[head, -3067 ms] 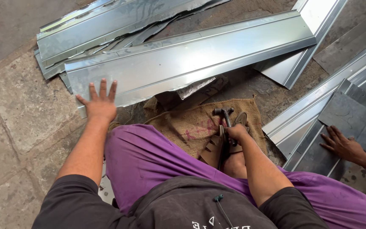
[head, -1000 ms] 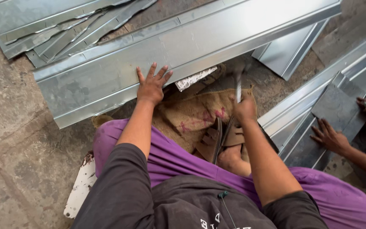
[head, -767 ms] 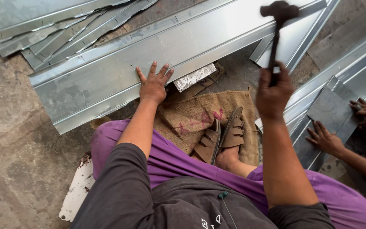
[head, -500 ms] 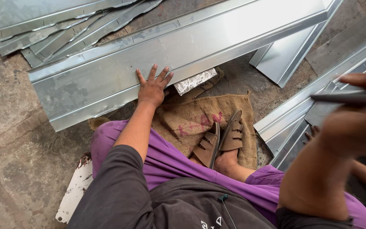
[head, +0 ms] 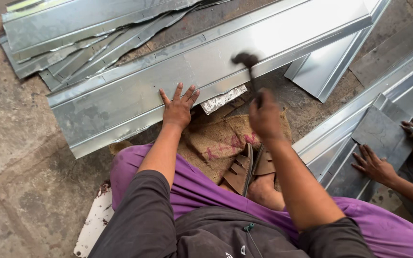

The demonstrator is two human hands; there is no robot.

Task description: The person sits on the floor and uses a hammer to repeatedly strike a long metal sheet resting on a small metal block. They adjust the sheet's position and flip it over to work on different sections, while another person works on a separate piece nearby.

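Observation:
A long folded galvanised metal sheet (head: pixel 135 91) lies across the stone floor in front of me. My left hand (head: pixel 179 106) presses flat on its near edge, fingers spread. My right hand (head: pixel 264 114) grips the handle of a hammer (head: pixel 248 62), whose blurred dark head is over the sheet's near edge, right of my left hand. I sit cross-legged in purple trousers on a piece of burlap sacking (head: pixel 218 141), with brown sandals (head: pixel 244 167) by my foot.
More bent metal sheets (head: pixel 72 33) are piled at the far left. Other metal channels (head: pixel 354 124) lie to the right, where another person's hands (head: pixel 376 166) rest on a dark flat plate (head: pixel 378 134). A white scrap (head: pixel 94 224) lies by my left leg.
My right hand picked up the hammer from the sacking, swung it high and to the right, and has now brought it down toward the sheet's edge. My left hand stayed on the sheet.

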